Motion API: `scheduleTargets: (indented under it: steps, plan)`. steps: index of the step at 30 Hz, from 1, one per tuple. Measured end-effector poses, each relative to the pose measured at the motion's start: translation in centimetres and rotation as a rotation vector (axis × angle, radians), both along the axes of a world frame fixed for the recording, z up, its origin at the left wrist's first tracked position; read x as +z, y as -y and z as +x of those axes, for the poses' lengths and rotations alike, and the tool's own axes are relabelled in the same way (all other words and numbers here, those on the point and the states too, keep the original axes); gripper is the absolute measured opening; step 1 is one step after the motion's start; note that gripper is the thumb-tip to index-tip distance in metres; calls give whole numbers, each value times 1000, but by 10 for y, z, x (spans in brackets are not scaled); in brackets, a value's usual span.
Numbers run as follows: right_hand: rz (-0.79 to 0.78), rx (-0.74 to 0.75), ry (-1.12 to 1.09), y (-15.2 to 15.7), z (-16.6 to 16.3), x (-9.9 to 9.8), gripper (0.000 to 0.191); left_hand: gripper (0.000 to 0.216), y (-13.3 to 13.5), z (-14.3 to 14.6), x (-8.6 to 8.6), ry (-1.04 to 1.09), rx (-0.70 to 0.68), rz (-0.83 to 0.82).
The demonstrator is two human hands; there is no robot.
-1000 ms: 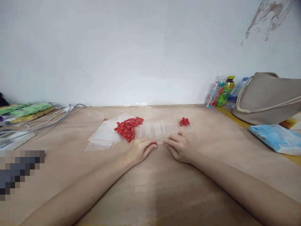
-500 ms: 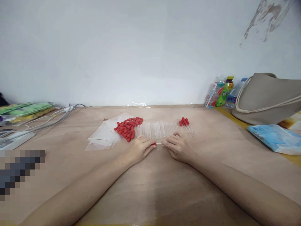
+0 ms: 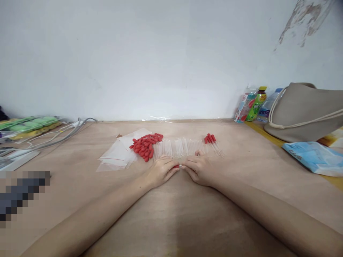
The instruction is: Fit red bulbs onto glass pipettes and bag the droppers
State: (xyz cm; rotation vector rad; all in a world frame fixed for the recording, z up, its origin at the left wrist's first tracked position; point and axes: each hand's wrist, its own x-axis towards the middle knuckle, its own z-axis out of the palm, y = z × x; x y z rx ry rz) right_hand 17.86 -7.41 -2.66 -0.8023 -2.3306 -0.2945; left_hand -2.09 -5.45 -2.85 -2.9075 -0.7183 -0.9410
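My left hand (image 3: 163, 171) is closed on a red rubber dropper bulb (image 3: 176, 166), whose end shows at the fingertips. Facing it, my right hand (image 3: 199, 169) pinches a clear glass dropper tube (image 3: 180, 166); only a short piece shows between the hands, its end at the bulb. Whether the tube sits inside the bulb I cannot tell. Just beyond my left hand lies a pile of red bulbs (image 3: 143, 145). A row of loose glass tubes (image 3: 178, 147) lies past both hands. To the right, several droppers with red bulbs fitted (image 3: 210, 138) lie side by side.
Clear zip bags (image 3: 115, 155) lie left of the bulbs. Cables (image 3: 68, 134) and a green and yellow package (image 3: 34, 126) are at the far left. Bottles (image 3: 255, 105), a grey bag (image 3: 302, 110) and a blue packet (image 3: 316, 157) stand or lie on the right.
My right hand has moved left, closer to my left hand, and its fingers grip nearer the tube's end. Less of the tube shows between the hands.
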Motion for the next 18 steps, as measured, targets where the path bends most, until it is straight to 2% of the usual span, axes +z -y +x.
scheduleTargets:
  steps: [6, 9, 11, 12, 16, 18]
  plan:
    - [-83, -85, 89, 3, -2, 8, 18, 17, -2, -2, 2, 42, 66, -50]
    - [-63, -161, 91, 0, 10, 17, 17, 35, 1, -3, 4, 97, 120, -41]
    - [-57, -286, -31, -9, 25, 21, 19, 43, 2, -4, 5, 115, 150, -33]
    - [-71, -365, -115, -15, 34, 23, 19, 40, 3, -4, 5, 108, 150, -33]
    - [-253, -775, -284, -36, 71, 24, 24, 21, 2, -4, 3, 44, 110, -48]
    - [-342, -911, -324, -41, 85, 22, 27, 20, 1, -4, 2, 35, 110, -58]
